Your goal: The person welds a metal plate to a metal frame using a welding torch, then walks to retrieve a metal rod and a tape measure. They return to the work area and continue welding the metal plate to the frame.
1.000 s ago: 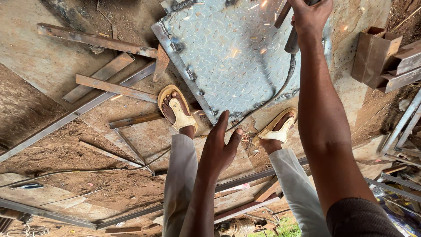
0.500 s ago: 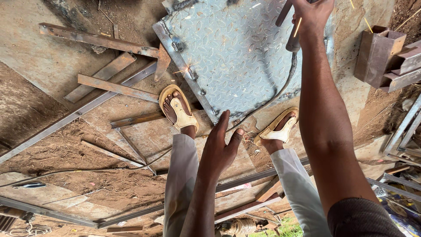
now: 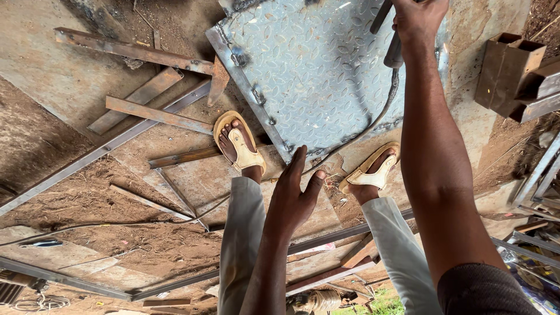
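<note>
Plate: a grey-blue steel tread plate (image 3: pixel 315 76) with a raised diamond pattern lies flat on the ground in the upper centre of the frame; a welded angle-iron frame runs along its left and lower edges, with rust and burn marks at the joints.
Right hand: the right hand (image 3: pixel 417 20) at the top of the frame is closed around a dark tool handle (image 3: pixel 394 52) held over the plate's upper right part; what the tool's tip does is out of view.
Cable: a dark cable (image 3: pixel 373 122) runs from the handle down across the plate to its lower corner.
Left hand: the left hand (image 3: pixel 294 195) is open, fingers spread, holding nothing, just below the plate's lower corner.
Feet: sandalled feet (image 3: pixel 239 146) stand either side of that corner, the left one touching the frame edge.
Edges and room: loose steel bars (image 3: pixel 154 114) crowd the upper left; bare dirt floor (image 3: pixel 87 192) lies open at middle left.
Right margin: rusty box-section offcuts (image 3: pixel 513 73) sit at upper right, well apart from the plate.
Packages, labels: none legible.
</note>
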